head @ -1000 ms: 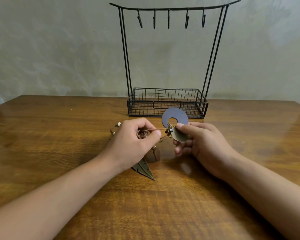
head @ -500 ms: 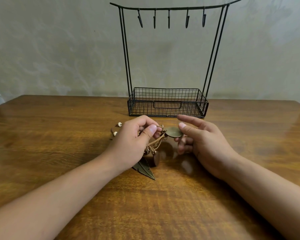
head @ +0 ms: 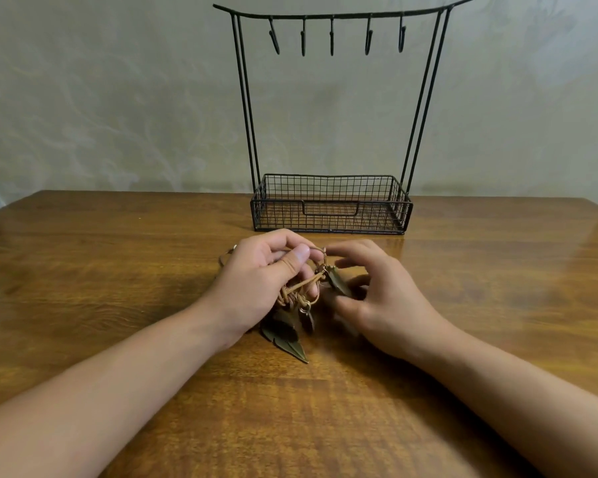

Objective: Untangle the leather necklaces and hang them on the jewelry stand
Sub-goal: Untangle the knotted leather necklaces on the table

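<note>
A tangled bundle of tan leather necklace cords (head: 299, 288) with dark leaf pendants (head: 287, 339) lies at the middle of the wooden table. My left hand (head: 266, 274) pinches the cords between thumb and fingers and lifts part of the bundle. My right hand (head: 377, 291) hovers just right of it, fingers loosely curled around one leaf pendant (head: 337, 281); whether they touch it is unclear from blur. The black wire jewelry stand (head: 332, 205) stands behind, its several hooks (head: 332, 36) bare.
The stand's wire basket base (head: 403, 215) sits close behind my hands. The wooden table (head: 118, 270) stretches to both sides, with a pale wall behind it.
The round grey and bronze disc pendants that my right hand held have dropped out of sight. My left hand has gathered the cords, and my right hand has moved in to a leaf pendant.
</note>
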